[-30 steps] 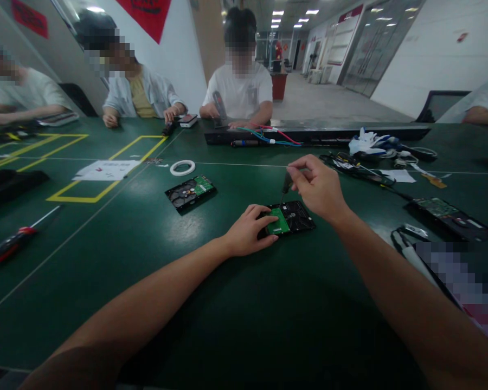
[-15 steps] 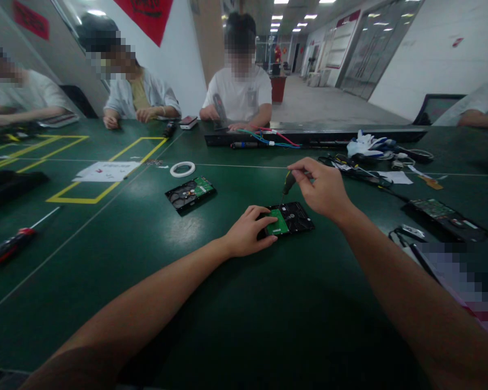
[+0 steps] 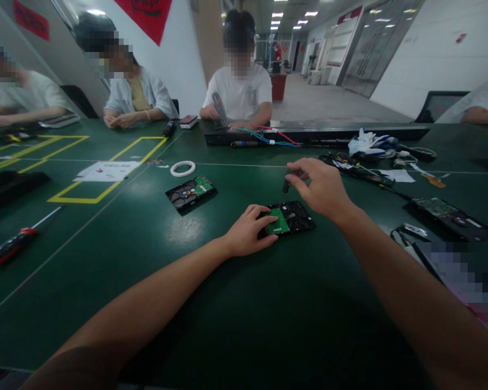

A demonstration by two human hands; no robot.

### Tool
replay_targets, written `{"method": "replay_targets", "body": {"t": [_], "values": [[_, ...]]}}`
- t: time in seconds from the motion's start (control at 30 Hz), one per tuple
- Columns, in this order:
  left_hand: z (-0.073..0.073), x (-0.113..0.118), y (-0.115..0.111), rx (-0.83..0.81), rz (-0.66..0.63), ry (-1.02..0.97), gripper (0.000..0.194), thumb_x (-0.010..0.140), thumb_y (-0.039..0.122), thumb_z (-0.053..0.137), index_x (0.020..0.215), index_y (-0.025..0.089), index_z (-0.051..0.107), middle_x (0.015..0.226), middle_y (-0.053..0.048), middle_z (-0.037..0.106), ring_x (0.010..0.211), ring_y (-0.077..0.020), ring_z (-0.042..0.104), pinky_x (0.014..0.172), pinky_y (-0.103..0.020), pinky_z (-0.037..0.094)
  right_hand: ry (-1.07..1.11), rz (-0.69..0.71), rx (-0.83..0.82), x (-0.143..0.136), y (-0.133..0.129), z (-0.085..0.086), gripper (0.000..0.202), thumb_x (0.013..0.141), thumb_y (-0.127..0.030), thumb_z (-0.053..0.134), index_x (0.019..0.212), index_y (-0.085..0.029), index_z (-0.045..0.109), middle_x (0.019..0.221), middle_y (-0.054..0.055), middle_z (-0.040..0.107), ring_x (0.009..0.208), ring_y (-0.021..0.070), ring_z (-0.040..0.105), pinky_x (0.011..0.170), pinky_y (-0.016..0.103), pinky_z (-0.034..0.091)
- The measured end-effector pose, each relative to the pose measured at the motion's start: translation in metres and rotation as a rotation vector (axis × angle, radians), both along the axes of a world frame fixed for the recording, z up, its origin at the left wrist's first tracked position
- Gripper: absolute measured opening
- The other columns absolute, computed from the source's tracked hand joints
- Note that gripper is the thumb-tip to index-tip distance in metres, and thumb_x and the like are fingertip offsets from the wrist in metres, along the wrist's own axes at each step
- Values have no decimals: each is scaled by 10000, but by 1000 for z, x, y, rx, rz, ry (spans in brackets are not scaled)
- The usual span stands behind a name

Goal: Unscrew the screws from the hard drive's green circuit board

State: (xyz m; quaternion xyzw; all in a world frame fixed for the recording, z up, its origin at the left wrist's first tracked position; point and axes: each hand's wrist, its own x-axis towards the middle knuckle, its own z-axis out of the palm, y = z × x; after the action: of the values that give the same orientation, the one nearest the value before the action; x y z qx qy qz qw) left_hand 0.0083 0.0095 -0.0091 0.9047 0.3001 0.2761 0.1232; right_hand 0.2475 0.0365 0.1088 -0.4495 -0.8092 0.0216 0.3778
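A hard drive (image 3: pixel 295 216) with a green circuit board faces up on the dark green table. My left hand (image 3: pixel 249 233) grips its left end, fingers on the board and thumb along the near edge. My right hand (image 3: pixel 318 187) is closed round the handle of a small screwdriver (image 3: pixel 286 186), held upright above the drive's far edge. Its thin shaft points down; I cannot tell whether the tip touches a screw. Another hard drive (image 3: pixel 191 194) lies apart, farther back and to the left.
A red and black screwdriver (image 3: pixel 18 238) lies far left. White tape (image 3: pixel 183 169) and a paper sheet (image 3: pixel 106 171) sit beyond the second drive. On the right are gloves (image 3: pixel 372 143), cables and a cabled drive (image 3: pixel 447 216). Several people sit around the table.
My right fingers have shifted round the screwdriver handle, which now shows less of its upper part. My left hand stays on the drive. A person at back left has brought their hands together.
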Motion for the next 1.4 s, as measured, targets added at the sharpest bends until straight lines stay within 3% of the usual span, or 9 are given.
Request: {"method": "replay_targets", "body": {"t": [0.3, 0.57, 0.8, 1.13, 1.4], "values": [[2, -1, 0, 1, 3, -1, 512, 977, 435, 698, 1439, 229, 623, 1441, -163, 542, 1361, -354, 496, 1122, -585, 509, -75, -13, 39, -4, 3, 1, 153, 979, -363, 640, 1065, -240, 666, 1071, 118, 707, 955, 305, 647, 905, 463, 479], [0, 0, 0, 8, 5, 16, 522, 985, 444, 688, 1435, 188, 624, 1439, -177, 538, 1357, -353, 489, 1127, -566, 505, -29, 65, 41, 0, 5, -1, 169, 932, -240, 633, 1097, -223, 669, 1050, 78, 750, 932, 277, 704, 867, 433, 528], [1, -1, -1, 3, 4, 8, 510, 986, 442, 686, 1434, 208, 621, 1449, -166, 534, 1353, -350, 494, 1117, -572, 512, 25, 33, -4, 3, 9, -6, 253, 925, -209, 630, 1176, -236, 633, 1096, 98, 757, 953, 288, 724, 881, 463, 562], [0, -1, 0, -6, 6, 9, 512, 981, 443, 696, 1435, 219, 621, 1462, -166, 531, 1369, -360, 488, 1122, -596, 507, -50, 1, 91, 2, 7, -5, 140, 946, -306, 661, 1049, -220, 623, 965, 90, 711, 875, 275, 679, 820, 430, 539], [3, 0, -1, -4, 4, 3, 514, 972, 428, 705, 1425, 196, 630, 1451, -179, 534, 1362, -361, 489, 1114, -576, 513, -35, 25, 109, 3, 6, -10, 155, 948, -273, 646, 1094, -224, 624, 1081, 102, 739, 910, 280, 708, 851, 433, 536]]}}
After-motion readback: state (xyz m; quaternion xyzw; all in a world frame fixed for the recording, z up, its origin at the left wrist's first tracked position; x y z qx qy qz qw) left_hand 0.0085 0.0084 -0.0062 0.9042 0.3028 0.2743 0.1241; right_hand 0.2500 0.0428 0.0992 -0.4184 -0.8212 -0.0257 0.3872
